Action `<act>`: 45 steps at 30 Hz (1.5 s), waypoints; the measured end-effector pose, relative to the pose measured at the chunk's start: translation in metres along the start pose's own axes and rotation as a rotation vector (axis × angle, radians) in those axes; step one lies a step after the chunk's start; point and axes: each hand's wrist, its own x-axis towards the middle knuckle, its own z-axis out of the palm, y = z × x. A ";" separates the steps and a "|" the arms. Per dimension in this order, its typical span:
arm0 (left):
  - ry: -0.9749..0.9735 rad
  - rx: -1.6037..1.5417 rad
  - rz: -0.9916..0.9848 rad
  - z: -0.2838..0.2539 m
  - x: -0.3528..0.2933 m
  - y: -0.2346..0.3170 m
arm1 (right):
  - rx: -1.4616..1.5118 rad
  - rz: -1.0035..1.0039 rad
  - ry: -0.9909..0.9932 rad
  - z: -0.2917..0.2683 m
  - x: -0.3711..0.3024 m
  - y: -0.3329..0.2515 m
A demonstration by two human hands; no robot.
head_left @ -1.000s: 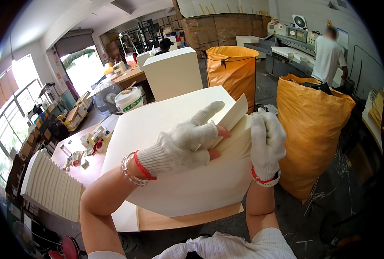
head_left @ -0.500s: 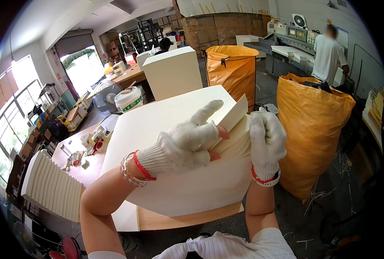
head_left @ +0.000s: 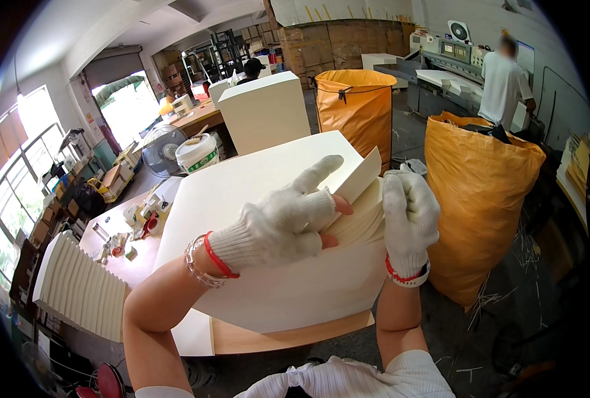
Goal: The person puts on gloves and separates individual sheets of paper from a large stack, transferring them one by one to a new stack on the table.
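A tall stack of large cream-white paper sheets lies in front of me. My left hand, in a white knit glove with two bare fingertips showing, rests on the stack with its fingers spread. Beside those fingertips, a bundle of sheets is bent up at the right corner, and layered sheet edges fan out below it. My right hand, also gloved, is closed at the corner of the fanned sheets, fingers curled in. Its fingertips and the exact sheets it pinches are hidden.
Two orange sacks stand to the right and beyond. Behind the stack rises another paper block. At left are a wavy paper pile, a white bucket and a fan. A person stands by a machine.
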 end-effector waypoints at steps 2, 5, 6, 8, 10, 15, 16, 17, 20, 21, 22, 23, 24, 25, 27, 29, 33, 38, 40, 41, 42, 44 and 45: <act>-0.013 0.006 0.007 0.001 0.000 -0.004 | 0.000 -0.026 0.008 -0.001 0.000 -0.001; -0.005 0.011 0.032 0.001 0.001 -0.006 | -0.028 -0.048 0.011 -0.002 0.000 0.000; 0.002 0.012 0.044 0.001 0.001 -0.006 | -0.042 -0.053 0.010 -0.002 0.000 0.000; 0.013 0.037 0.082 0.003 0.002 -0.014 | -0.018 -0.005 0.011 -0.001 -0.001 -0.002; 0.028 0.037 0.106 0.005 0.002 -0.018 | -0.001 0.017 0.011 -0.001 -0.001 -0.002; 0.032 0.085 0.095 0.003 -0.002 -0.010 | 0.063 0.086 -0.034 -0.002 -0.003 -0.003; 0.000 0.082 0.077 0.002 0.000 -0.006 | 0.041 0.076 -0.022 -0.003 -0.003 -0.002; -0.031 0.079 0.059 0.000 0.003 -0.001 | 0.020 0.066 -0.010 -0.003 -0.003 -0.001; -0.028 0.037 -0.007 0.001 0.001 0.002 | 0.007 0.042 0.003 -0.004 -0.002 0.000; -0.010 0.018 -0.030 0.001 -0.001 0.003 | 0.010 0.035 0.004 -0.004 -0.002 0.000; -0.002 0.062 -0.036 0.002 -0.001 0.003 | 0.015 0.041 0.008 -0.003 -0.002 0.000; 0.006 0.106 -0.041 0.003 -0.001 0.004 | 0.019 0.048 0.011 -0.002 -0.003 -0.001; 0.014 0.150 -0.047 0.004 0.000 0.004 | 0.023 0.055 0.015 -0.002 -0.003 -0.001; 0.013 0.136 -0.036 0.004 -0.001 0.003 | 0.022 0.057 0.013 -0.002 -0.003 -0.002; 0.011 0.109 -0.016 0.003 -0.001 -0.001 | 0.020 0.063 0.010 -0.001 -0.004 -0.002; -0.008 0.085 -0.001 0.002 0.001 -0.005 | 0.018 0.049 0.010 -0.002 -0.004 -0.001; 0.017 0.011 0.039 0.002 0.001 -0.008 | 0.015 0.038 0.016 -0.003 -0.003 -0.001; 0.082 0.065 0.144 0.007 0.000 -0.012 | 0.033 0.051 -0.009 -0.004 -0.004 0.000; 0.051 0.120 0.144 0.005 0.001 -0.006 | 0.030 0.045 -0.009 -0.004 -0.005 0.001; -0.007 0.116 0.126 0.001 0.002 -0.004 | 0.023 0.038 0.002 -0.004 -0.005 0.002; -0.066 0.112 0.109 -0.001 0.002 -0.003 | 0.017 0.030 0.012 -0.004 -0.005 0.003; -0.039 0.026 0.094 0.000 -0.001 -0.008 | 0.035 0.040 0.018 -0.003 -0.005 0.004; -0.026 -0.017 0.087 0.002 -0.002 -0.010 | 0.044 0.044 0.022 -0.003 -0.005 0.004</act>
